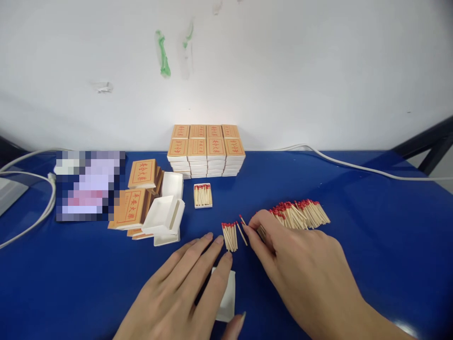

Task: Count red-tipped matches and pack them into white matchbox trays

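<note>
Now right fingers (257,242) pinch a match (242,219), left fingers (203,262) spread over a tray rim (234,293).

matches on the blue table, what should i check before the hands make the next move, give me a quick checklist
1. Match secure in the right hand: cannot tell; its red head shows at the fingertips.
2. Small row of matches facing one way: ok, red heads toward the wall.
3. Near white tray unobstructed: not ok, the left hand covers part of it.
4. Loose pile fully visible: not ok, the right hand hides part.
5. Filled tray orderly: ok, heads along the far side.
6. Stacked matchboxes standing neatly: ok.
</note>
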Available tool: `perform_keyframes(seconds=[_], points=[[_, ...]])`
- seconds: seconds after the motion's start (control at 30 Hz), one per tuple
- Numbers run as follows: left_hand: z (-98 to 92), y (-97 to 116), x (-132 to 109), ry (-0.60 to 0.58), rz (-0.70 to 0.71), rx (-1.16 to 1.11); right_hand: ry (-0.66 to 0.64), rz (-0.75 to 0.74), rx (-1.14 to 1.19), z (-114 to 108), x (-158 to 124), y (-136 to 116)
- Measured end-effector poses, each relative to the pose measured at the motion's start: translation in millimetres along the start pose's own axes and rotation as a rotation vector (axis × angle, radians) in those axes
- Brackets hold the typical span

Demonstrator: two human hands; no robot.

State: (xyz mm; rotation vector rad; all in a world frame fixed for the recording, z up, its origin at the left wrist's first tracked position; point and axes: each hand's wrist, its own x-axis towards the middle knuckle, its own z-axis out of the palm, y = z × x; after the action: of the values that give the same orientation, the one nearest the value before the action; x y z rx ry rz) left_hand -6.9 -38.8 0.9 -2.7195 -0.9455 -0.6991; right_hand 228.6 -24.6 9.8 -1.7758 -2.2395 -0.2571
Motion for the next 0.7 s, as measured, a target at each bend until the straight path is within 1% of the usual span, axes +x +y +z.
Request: perform_keyframes(seconds=[0.13, 0.33, 0.53, 0.7], points=[[-0.2, 1.8, -1.0, -0.004, -0.01, -0.009, -0.009, 0.01, -0.007, 1.8, 1.1, -1.1], [-1.6, 0.5, 1.1, -0.005, -0.005, -0.01, 0.015, -0.007, -0.002, -5.6, -1.3, 3.4], [-2.3, 0.8, 1.0, -0.021, -0.011, -0.013, -0.041, 0.002, -0.01, -6.1, -3.2, 7.7], [-1.4, 0.9, 1.3, -0.02, -0.01, -0.013, -0.081, 0.0, 0.038, -4.9, -1.8, 6.2]])
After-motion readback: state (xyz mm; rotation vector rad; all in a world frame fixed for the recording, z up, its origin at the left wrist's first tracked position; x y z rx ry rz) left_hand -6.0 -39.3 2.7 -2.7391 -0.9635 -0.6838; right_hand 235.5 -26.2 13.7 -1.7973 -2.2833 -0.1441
